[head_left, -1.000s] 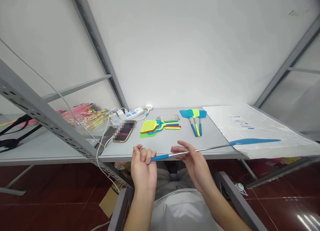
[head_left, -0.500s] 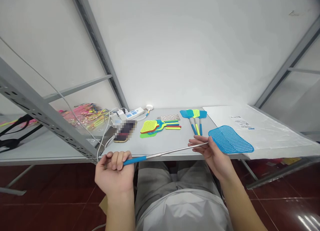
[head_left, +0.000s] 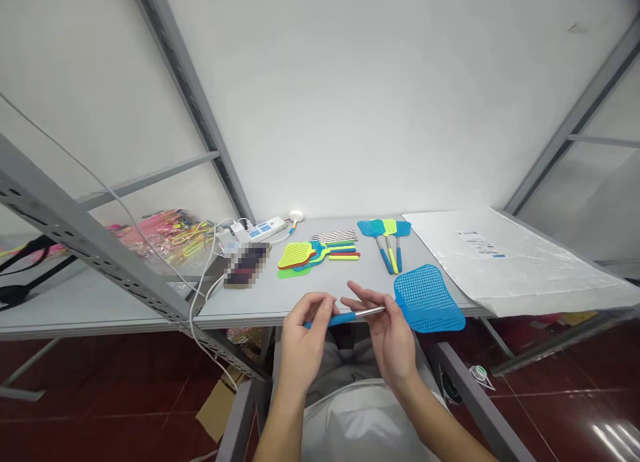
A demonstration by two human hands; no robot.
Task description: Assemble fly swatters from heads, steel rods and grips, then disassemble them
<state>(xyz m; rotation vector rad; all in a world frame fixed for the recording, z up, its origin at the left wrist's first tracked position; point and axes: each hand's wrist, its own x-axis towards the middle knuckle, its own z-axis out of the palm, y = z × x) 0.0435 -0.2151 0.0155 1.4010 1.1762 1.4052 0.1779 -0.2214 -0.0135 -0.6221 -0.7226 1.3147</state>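
Between my hands is a blue fly swatter (head_left: 430, 299) with a perforated head and a metal telescopic rod, now short. My left hand (head_left: 309, 329) is closed round its blue handle. My right hand (head_left: 390, 335) pinches the rod just below the head, thumb on top, other fingers partly spread. Beyond them on the table lie three swatters (head_left: 387, 242) with blue and yellow-green heads, fanned out. To their left are loose swatter heads (head_left: 296, 254) in yellow, red, blue and green, coloured handles (head_left: 344, 257), and a row of metal rods (head_left: 334, 236).
A white power strip (head_left: 267, 229) with plugs and cables stands at the back left, near a blurred phone (head_left: 247, 265). White packaging with a label (head_left: 500, 262) covers the table's right side. A metal shelf post (head_left: 125, 262) rises at left, with pink and yellow bagged items (head_left: 165, 239) behind it.
My hands have come together, and the swatter's long rod has slid down to a short length. The head has moved left and lower with my right hand.
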